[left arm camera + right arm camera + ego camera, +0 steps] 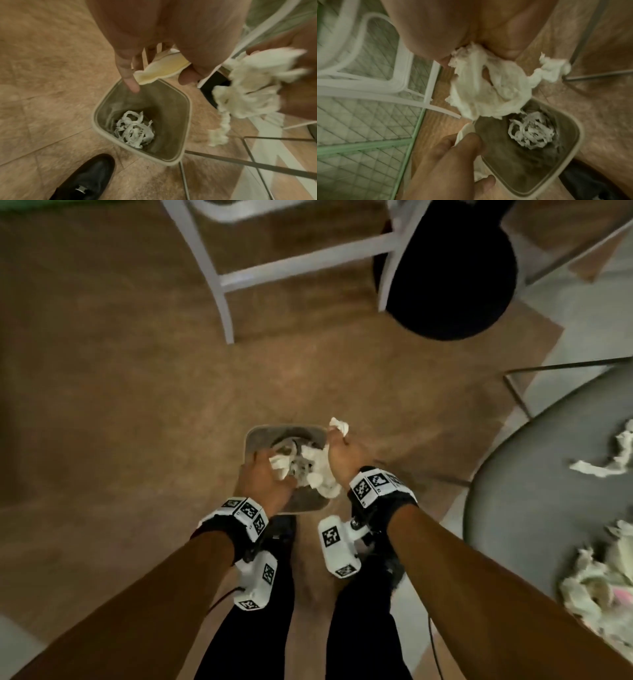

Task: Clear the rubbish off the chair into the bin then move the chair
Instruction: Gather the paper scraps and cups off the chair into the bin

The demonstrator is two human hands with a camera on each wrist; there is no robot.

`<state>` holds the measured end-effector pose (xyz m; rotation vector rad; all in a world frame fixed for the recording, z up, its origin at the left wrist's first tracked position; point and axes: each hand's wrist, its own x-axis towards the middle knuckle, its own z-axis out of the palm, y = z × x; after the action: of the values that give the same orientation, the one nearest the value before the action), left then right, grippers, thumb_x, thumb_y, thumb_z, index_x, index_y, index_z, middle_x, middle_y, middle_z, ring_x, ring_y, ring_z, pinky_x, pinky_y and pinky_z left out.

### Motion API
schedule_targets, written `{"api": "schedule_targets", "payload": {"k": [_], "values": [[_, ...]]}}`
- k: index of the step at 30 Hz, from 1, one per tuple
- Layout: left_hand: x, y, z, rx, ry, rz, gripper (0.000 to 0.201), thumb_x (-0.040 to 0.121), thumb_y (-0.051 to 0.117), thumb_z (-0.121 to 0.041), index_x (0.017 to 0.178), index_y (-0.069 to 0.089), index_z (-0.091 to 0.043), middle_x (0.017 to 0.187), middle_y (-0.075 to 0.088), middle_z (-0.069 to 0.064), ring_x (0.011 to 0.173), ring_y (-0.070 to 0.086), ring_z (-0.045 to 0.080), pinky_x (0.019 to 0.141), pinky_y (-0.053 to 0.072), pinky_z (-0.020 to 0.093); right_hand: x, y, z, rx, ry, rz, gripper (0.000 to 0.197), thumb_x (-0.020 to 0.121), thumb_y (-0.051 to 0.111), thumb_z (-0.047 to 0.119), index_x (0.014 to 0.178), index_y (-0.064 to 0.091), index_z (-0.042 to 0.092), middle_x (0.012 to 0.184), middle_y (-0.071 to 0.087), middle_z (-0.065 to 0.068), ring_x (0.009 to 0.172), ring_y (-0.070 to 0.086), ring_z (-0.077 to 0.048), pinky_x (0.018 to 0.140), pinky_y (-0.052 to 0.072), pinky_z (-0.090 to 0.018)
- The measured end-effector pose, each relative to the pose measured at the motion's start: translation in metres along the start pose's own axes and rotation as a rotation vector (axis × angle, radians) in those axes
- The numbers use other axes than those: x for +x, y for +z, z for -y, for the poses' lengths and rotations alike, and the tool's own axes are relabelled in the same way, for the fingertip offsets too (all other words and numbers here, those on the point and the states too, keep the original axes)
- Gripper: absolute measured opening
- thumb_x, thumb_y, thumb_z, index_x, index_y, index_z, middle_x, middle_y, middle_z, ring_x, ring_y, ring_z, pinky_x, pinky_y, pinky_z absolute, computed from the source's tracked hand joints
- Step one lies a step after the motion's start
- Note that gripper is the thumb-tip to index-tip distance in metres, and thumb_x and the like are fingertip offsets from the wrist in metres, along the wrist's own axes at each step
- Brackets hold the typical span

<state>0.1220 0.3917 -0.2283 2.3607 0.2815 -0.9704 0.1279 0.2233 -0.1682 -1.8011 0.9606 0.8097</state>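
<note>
A small square bin stands on the floor between my feet, with shredded paper at its bottom. Both hands hover over its opening. My left hand pinches a pale crumpled tissue between thumb and fingers above the bin's far rim. My right hand grips a bigger wad of white tissue; one tuft sticks out above the fist and a twisted tail hangs down beside the bin. The grey chair seat at the right still carries crumpled tissues.
A white chair frame and a round black object stand on the wooden floor beyond the bin. The grey chair's thin metal legs run close to the bin's right side. My black shoe is just in front of the bin.
</note>
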Motion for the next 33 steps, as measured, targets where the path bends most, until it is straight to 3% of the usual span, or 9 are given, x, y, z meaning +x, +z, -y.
{"api": "schedule_targets", "payload": {"k": [3,5,10,13,16,20,27,30,33], "values": [[0.022,0.004,0.034,-0.049,-0.049,0.001,0.055,0.079,0.072,-0.028,0.126,0.047,-0.015,0.133,0.042,0.01,0.116,0.053,0.033,0.098,0.046,0.036,0.036,0.053,-0.006,0.087,0.042,0.042,0.058,0.103,0.033,0.046,0.15,0.036,0.012,0.151,0.044,-0.015,0.136,0.044,-0.035,0.109,0.033,-0.039],[0.034,0.009,0.047,-0.093,-0.054,0.002,0.057,0.08,0.072,-0.027,0.129,0.046,-0.014,0.134,0.044,0.01,0.114,0.055,0.03,0.09,0.042,0.027,0.053,0.077,-0.013,0.106,0.049,0.082,0.057,0.102,0.039,0.041,0.15,0.031,0.013,0.152,0.043,-0.012,0.135,0.044,-0.034,0.107,0.035,-0.039],[0.047,0.015,0.06,-0.132,-0.054,0.079,0.059,0.083,0.069,-0.037,0.136,0.048,-0.021,0.125,0.059,-0.004,0.111,0.059,0.019,0.084,0.039,0.023,0.077,0.104,-0.032,-0.155,0.038,0.251,0.045,0.095,0.042,0.026,0.137,0.05,0.013,0.138,0.055,-0.013,0.121,0.054,-0.033,0.096,0.043,-0.036],[0.045,0.014,0.059,-0.084,-0.053,0.119,0.044,0.089,0.061,-0.035,0.13,0.056,-0.018,0.128,0.065,0.006,0.118,0.06,0.027,0.095,0.046,0.03,0.075,0.095,-0.042,-0.238,0.03,0.254,0.035,0.099,0.041,0.023,0.117,0.065,0.005,0.113,0.063,-0.013,0.108,0.059,-0.031,0.091,0.045,-0.034],[0.035,0.009,0.044,-0.01,-0.025,0.108,0.025,0.094,0.057,-0.023,0.117,0.06,-0.014,0.111,0.067,0.009,0.112,0.061,0.03,0.081,0.04,0.02,0.065,0.077,-0.049,-0.209,-0.001,0.227,0.035,0.094,0.047,0.029,0.112,0.069,0.007,0.117,0.068,-0.015,0.108,0.064,-0.036,0.097,0.051,-0.046],[0.016,0.006,0.001,0.046,0.069,0.122,0.024,0.096,0.053,-0.015,0.116,0.061,-0.008,0.114,0.067,0.012,0.107,0.062,0.029,0.079,0.039,0.022,0.051,0.035,-0.062,-0.136,-0.063,0.153,0.037,0.08,0.048,0.036,0.101,0.072,0.016,0.111,0.072,-0.013,0.101,0.068,-0.035,0.093,0.055,-0.049],[-0.035,0.026,-0.136,0.248,0.333,0.194,0.018,0.092,0.052,-0.02,0.105,0.064,-0.023,0.096,0.072,0.0,0.087,0.067,0.024,0.076,0.054,0.033,-0.031,-0.103,-0.078,0.029,-0.205,0.035,0.023,0.096,0.047,0.03,0.092,0.068,0.022,0.111,0.072,-0.014,0.103,0.067,-0.034,0.096,0.051,-0.049],[-0.059,0.055,-0.212,0.32,0.507,0.177,0.019,0.089,0.056,-0.015,0.104,0.067,-0.02,0.096,0.074,0.003,0.09,0.068,0.024,0.082,0.055,0.036,-0.06,-0.175,-0.106,0.197,-0.197,-0.082,0.016,0.084,0.049,0.032,0.076,0.063,0.033,0.099,0.074,-0.008,0.092,0.07,-0.031,0.09,0.055,-0.044],[-0.095,0.124,-0.302,0.361,0.644,0.261,0.024,0.088,0.055,-0.011,0.109,0.066,-0.017,0.093,0.072,0.001,0.089,0.067,0.023,0.082,0.051,0.029,-0.084,-0.262,-0.17,0.399,-0.173,-0.245,0.017,0.091,0.05,0.017,0.087,0.064,0.026,0.087,0.075,-0.003,0.082,0.073,-0.026,0.087,0.056,-0.036]]}}
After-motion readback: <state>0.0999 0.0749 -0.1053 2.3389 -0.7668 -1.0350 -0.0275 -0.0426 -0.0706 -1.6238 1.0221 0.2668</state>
